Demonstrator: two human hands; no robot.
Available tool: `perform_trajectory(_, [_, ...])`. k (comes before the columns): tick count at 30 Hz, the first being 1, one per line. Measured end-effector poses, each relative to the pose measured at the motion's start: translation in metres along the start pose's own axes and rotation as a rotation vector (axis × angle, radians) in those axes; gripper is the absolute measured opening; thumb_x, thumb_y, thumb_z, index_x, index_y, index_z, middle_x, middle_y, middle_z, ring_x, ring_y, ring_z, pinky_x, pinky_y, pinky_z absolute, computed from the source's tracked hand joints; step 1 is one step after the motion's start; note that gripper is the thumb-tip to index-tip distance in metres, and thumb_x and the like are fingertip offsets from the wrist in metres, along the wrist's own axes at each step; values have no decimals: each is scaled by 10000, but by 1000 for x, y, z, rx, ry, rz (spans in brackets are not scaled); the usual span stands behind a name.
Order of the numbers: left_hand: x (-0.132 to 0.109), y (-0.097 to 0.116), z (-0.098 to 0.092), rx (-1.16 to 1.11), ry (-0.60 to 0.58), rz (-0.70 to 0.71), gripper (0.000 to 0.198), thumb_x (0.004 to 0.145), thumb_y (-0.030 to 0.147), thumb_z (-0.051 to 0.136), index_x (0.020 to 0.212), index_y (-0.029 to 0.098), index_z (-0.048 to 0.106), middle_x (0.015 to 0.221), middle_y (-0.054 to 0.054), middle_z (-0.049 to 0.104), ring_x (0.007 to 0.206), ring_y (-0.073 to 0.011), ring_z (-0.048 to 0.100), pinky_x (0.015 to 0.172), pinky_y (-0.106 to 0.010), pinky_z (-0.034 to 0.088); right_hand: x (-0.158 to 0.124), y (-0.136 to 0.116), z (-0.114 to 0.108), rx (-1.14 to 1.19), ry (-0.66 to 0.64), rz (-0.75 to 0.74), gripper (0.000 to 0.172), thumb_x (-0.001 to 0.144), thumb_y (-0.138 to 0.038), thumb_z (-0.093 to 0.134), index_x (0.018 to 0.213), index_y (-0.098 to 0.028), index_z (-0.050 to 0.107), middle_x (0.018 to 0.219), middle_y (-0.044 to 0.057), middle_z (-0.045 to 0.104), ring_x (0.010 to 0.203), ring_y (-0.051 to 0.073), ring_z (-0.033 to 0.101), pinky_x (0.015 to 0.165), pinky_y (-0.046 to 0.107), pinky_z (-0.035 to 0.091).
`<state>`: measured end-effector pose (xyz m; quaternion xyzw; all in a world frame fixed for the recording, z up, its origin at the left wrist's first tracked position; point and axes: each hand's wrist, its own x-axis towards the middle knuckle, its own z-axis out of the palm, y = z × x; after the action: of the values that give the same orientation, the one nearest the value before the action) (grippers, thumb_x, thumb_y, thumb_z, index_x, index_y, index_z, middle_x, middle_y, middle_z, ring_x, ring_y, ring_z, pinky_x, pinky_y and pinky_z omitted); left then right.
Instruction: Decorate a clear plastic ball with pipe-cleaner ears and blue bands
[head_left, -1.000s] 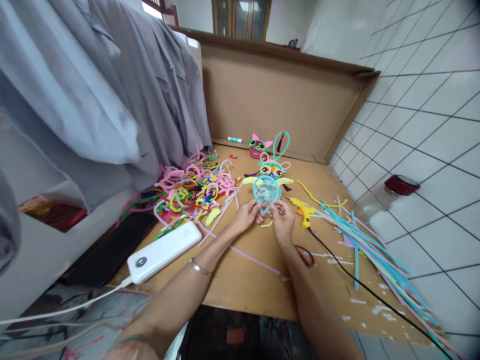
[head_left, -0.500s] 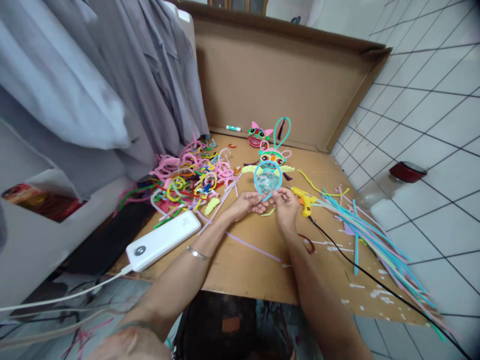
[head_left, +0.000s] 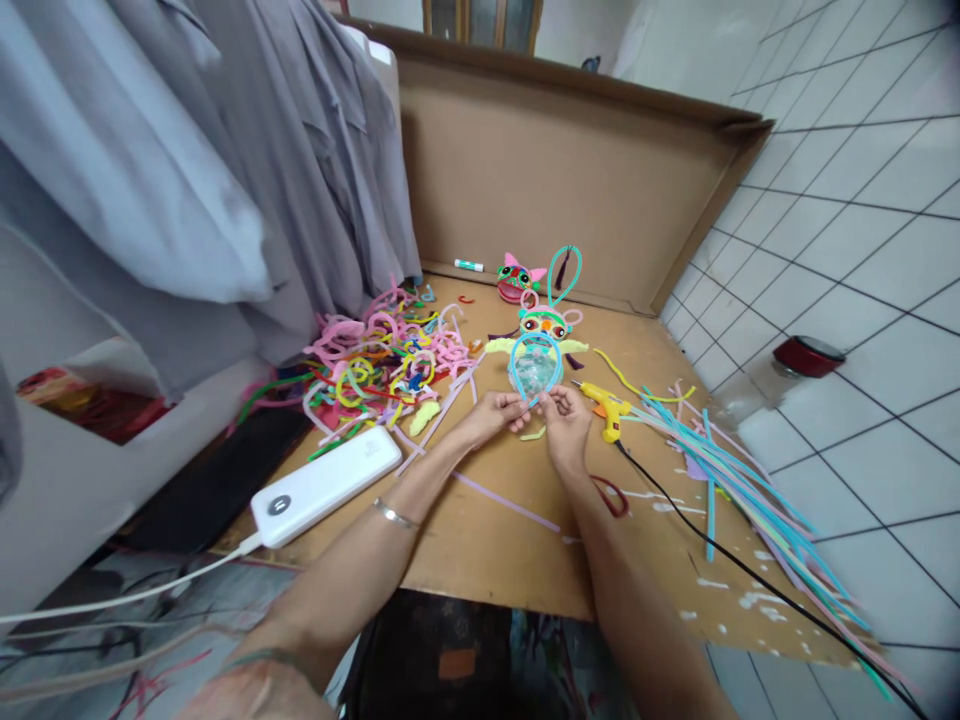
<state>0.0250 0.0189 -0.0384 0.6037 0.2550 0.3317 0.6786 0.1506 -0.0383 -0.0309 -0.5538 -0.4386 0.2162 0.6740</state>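
A light-blue pipe cleaner (head_left: 513, 372) is bent into a loop, its two ends meeting low between my hands. My left hand (head_left: 501, 414) pinches the loop's left end. On the other end, the fingers of my right hand (head_left: 566, 418) are closed. Right behind the loop stands a pipe-cleaner animal figure (head_left: 545, 324) with pink round ears, big eyes, pale yellow arms and a clear greenish belly. A teal hanging loop (head_left: 565, 275) with a dark tassel rises above its head. To the right of my right hand lies a yellow hot glue gun (head_left: 609, 408).
Tangled colourful pipe cleaners (head_left: 390, 365) heap up at left, near a white power bank (head_left: 326, 487). Straight pipe cleaners (head_left: 750, 510) lie at right beside the black cord. A second figure (head_left: 517, 280) and a glue stick (head_left: 469, 265) sit before the cardboard wall (head_left: 540, 170).
The loop's ends have drawn closer together, so its round shape now narrows to a point at the bottom. My right hand has shifted slightly left. The view has tilted up a little.
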Motion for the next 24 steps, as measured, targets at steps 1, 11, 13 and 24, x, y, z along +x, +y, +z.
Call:
perform_trajectory(1, [0, 0, -1, 93, 19, 21, 428, 741, 545, 715, 692, 128, 631, 625, -1, 596, 539, -80, 491, 572, -219, 403, 0, 0, 0, 10, 2, 1, 240, 737, -434, 619, 821, -214, 576, 701, 6, 659, 636, 168, 625, 649, 307, 530])
perform_trajectory(11, [-3, 10, -30, 917, 260, 360, 182, 862, 160, 528, 703, 206, 603, 736, -71, 628, 728, -221, 605, 798, -330, 455, 15, -6, -17, 67, 128, -4, 302, 708, -454, 694, 812, -190, 589, 626, -42, 586, 557, 121, 544, 557, 246, 427])
perform_trajectory(13, [-1, 11, -35, 959, 265, 352, 192, 861, 152, 537, 684, 208, 586, 734, -73, 625, 748, -224, 604, 795, -326, 457, 17, -8, -18, 72, 132, -6, 322, 685, -462, 717, 801, -192, 586, 639, -38, 602, 554, 118, 548, 552, 244, 426])
perform_trajectory(24, [1, 14, -44, 1158, 244, 329, 229, 919, 171, 469, 754, 169, 629, 819, -89, 661, 821, -197, 610, 790, -295, 444, 17, -12, -21, 139, -12, 100, 435, 605, -554, 810, 766, -187, 640, 568, -45, 604, 513, 102, 530, 496, 225, 407])
